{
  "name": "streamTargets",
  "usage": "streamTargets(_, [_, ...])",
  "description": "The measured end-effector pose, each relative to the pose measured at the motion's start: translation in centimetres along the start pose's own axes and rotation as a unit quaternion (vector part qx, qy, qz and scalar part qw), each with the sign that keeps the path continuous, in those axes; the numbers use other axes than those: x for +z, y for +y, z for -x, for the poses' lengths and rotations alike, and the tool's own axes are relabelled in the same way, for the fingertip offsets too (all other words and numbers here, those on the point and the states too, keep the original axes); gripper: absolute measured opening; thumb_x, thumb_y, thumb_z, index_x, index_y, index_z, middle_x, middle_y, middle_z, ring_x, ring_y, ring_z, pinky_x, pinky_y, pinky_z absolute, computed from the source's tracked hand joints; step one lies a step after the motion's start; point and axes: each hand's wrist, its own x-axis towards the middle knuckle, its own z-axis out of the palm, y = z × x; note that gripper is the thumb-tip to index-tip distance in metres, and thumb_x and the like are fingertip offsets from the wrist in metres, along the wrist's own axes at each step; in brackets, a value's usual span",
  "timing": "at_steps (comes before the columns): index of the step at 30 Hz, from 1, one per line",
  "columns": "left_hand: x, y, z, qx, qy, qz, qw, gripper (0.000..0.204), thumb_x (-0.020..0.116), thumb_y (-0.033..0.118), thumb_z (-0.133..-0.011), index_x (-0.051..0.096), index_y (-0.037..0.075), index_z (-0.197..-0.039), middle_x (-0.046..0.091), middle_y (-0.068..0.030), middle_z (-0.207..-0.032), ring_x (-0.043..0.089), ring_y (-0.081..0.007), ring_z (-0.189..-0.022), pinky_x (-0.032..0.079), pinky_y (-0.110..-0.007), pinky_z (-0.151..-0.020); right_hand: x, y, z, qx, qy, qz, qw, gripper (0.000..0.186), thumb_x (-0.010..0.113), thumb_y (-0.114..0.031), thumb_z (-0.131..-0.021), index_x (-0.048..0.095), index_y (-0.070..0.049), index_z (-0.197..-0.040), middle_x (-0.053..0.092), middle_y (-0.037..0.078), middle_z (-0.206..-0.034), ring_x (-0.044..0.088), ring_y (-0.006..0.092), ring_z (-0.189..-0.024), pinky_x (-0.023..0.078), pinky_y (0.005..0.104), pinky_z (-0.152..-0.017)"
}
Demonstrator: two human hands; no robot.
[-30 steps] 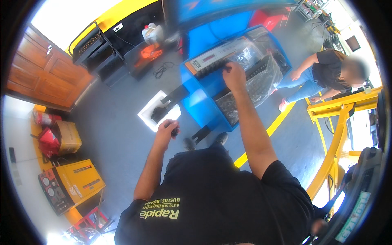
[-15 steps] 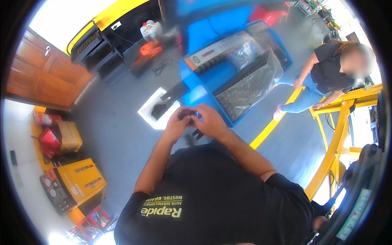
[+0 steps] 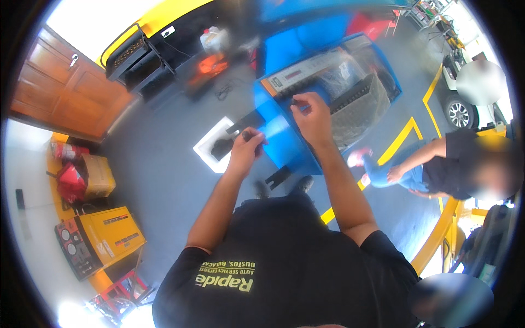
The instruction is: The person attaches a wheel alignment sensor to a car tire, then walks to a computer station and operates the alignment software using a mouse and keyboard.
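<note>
My left hand (image 3: 249,148) is closed round a small dark piece (image 3: 247,136), partly hidden by its fingers. Farther forward and to the right, my right hand (image 3: 313,119) pinches another small dark piece (image 3: 295,102) between thumb and fingers. What kind of pieces these are is too small to tell. Beneath the right hand stands a blue cabinet (image 3: 276,134); its top holds a grey panel (image 3: 311,68) with a display, dark slotted rows and clear plastic sheeting (image 3: 358,115). Close to my left hand lies a white foam-like frame (image 3: 203,150) with a dark opening.
A person (image 3: 437,161) in a dark shirt and jeans is at the right, near yellow floor lines (image 3: 402,136) and a yellow frame (image 3: 437,240). On the left are a wooden door (image 3: 54,87), cardboard box (image 3: 99,175) and yellow machine (image 3: 112,235). Dark prongs (image 3: 278,177) jut out near my feet.
My hands, together before, have come apart. The right one has moved forward over the cabinet; the left stays near the white frame. The person at the right has moved nearer.
</note>
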Motion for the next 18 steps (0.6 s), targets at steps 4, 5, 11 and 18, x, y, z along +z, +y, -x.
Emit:
streamTargets(4, [-2.9,-2.0,1.3,-0.051,0.027,-0.012,0.998,0.017,0.057,0.019,-0.102,0.051,0.012,-0.088,0.063,-0.0052,-0.081,0.045,-0.0083,-0.058,0.031,-0.025,-0.05,2.3,2.4,-0.7,-0.002,-0.03,0.072,0.997,0.025,0.076,-0.004,-0.088,0.073,-0.004,-0.113,0.072,0.011,-0.11,0.072,0.0245,-0.093,0.058,0.0366,-0.079])
streamTargets(5, [-3.8,-2.5,1.9,-0.065,0.019,-0.009,0.998,0.016,0.056,0.019,-0.101,0.051,0.012,-0.087,0.063,-0.0055,-0.082,0.045,-0.0083,-0.058,0.031,-0.025,-0.05,2.7,2.7,-0.5,-0.013,-0.021,0.07,0.997,0.026,0.076,-0.005,-0.089,0.072,-0.004,-0.114,0.072,0.011,-0.111,0.073,0.0247,-0.093,0.058,0.037,-0.08])
streamTargets(11, [-7.7,-4.8,5.8,-0.105,-0.085,0.007,0.991,0.012,0.05,0.022,-0.1,0.044,0.013,-0.105,0.063,-0.0076,-0.093,0.046,-0.0098,-0.063,0.035,-0.027,-0.052,4.0,3.0,0.2,0.004,-0.009,0.045,0.999,0.029,0.077,-0.005,-0.089,0.067,-0.002,-0.116,0.07,0.013,-0.107,0.073,0.0243,-0.087,0.059,0.0388,-0.077])
streamTargets(18, [-6.9,-3.1,5.9,-0.053,-0.096,-0.132,0.985,0.03,0.073,0.033,-0.1,0.064,0.006,-0.109,0.064,-0.0032,-0.094,0.053,-0.0112,-0.077,0.045,-0.029,-0.066,3.2,2.9,0.4,0.07,0.002,0.015,0.997,0.031,0.08,-0.012,-0.09,0.068,-0.001,-0.116,0.074,0.012,-0.106,0.072,0.0202,-0.088,0.058,0.0355,-0.075])
